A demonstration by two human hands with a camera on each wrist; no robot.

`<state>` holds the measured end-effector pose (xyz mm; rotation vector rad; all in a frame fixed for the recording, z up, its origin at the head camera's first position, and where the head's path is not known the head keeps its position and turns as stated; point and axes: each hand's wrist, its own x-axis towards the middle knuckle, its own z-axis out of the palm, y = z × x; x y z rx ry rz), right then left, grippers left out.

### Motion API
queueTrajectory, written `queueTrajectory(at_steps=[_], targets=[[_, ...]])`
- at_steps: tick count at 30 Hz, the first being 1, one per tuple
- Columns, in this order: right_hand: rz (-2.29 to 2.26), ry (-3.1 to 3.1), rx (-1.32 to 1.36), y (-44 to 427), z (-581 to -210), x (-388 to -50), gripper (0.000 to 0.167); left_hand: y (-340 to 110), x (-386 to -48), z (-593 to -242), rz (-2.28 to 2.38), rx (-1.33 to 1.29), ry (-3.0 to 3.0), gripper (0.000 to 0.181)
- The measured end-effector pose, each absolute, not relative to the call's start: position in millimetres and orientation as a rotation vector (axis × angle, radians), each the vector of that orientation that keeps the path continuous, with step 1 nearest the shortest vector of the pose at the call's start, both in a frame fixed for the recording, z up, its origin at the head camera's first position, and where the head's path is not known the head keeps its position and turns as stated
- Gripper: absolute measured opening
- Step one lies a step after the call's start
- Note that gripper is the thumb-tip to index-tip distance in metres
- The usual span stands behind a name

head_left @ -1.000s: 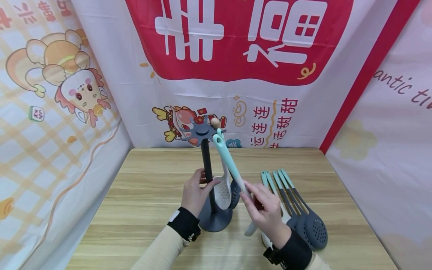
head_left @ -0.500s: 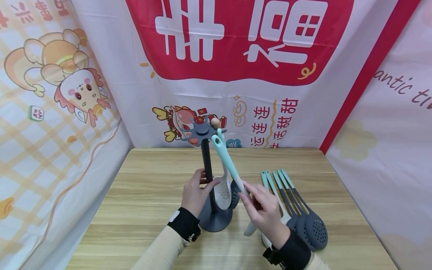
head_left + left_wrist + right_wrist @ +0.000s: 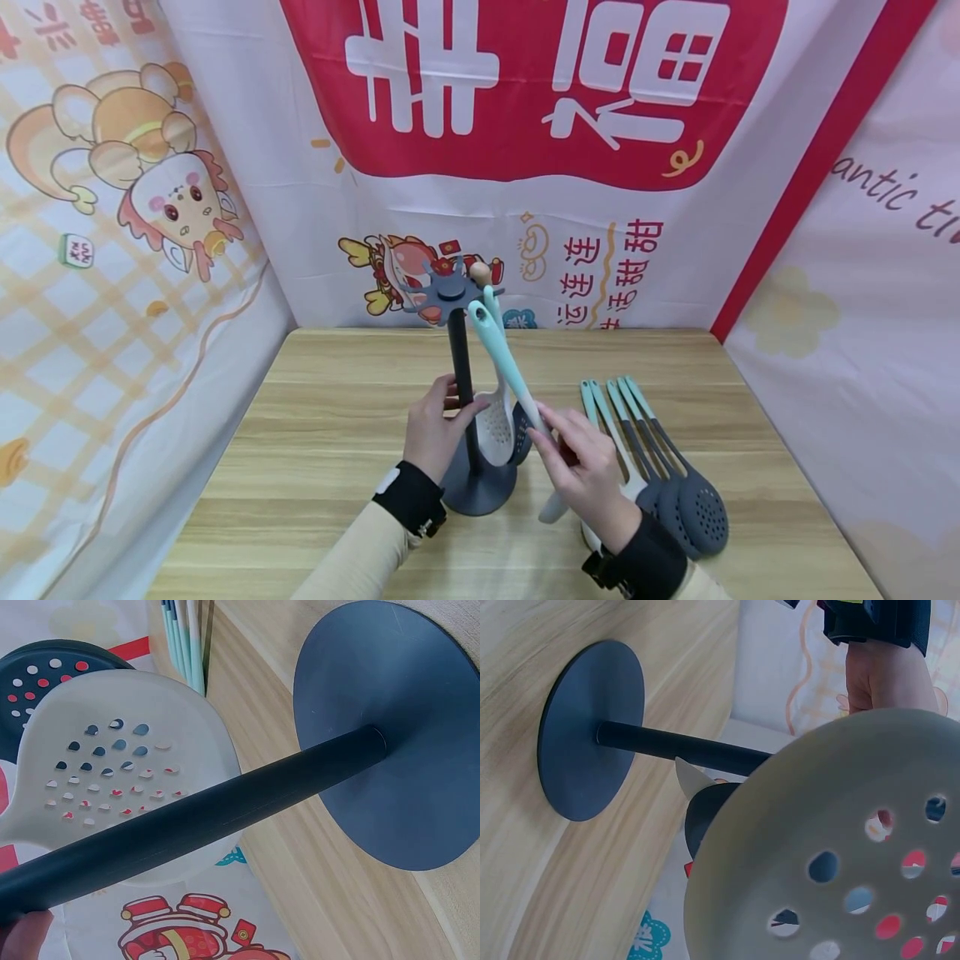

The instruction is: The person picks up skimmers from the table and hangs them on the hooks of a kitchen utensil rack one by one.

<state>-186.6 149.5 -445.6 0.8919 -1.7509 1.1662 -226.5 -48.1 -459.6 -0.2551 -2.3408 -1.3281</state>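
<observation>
At centre, your left hand (image 3: 437, 432) grips the black post (image 3: 459, 354) and your right hand (image 3: 588, 467) pinches a teal-handled utensil (image 3: 507, 362), seemingly for hanging, so guide it onto the hooked top (image 3: 452, 288).

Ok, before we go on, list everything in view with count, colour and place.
Utensil stand: 1, dark, on table
Pale skimmer: 1, off-white, hanging on stand
Dark skimmer: 1, dark, behind pale skimmer
Held utensil: 1, mint handle, pale head, in right hand
Lying utensils: 5 handles visible, mint, table's right side
Table: 1, wood-grain
Printed cloth: count unclear, mostly white and red, around table
Wristbands: 2, black, on wrists
Left hand: 1, gripping pole
Right hand: 1, pinching utensil
</observation>
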Motion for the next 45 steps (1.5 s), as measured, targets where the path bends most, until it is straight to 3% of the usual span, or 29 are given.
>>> queueTrajectory(at_steps=[45], targets=[[1.154,-1.983,0.87,123,-462,-197,0.034,-51,-229,-465,-1.316,-0.273,-2.344,0.04]])
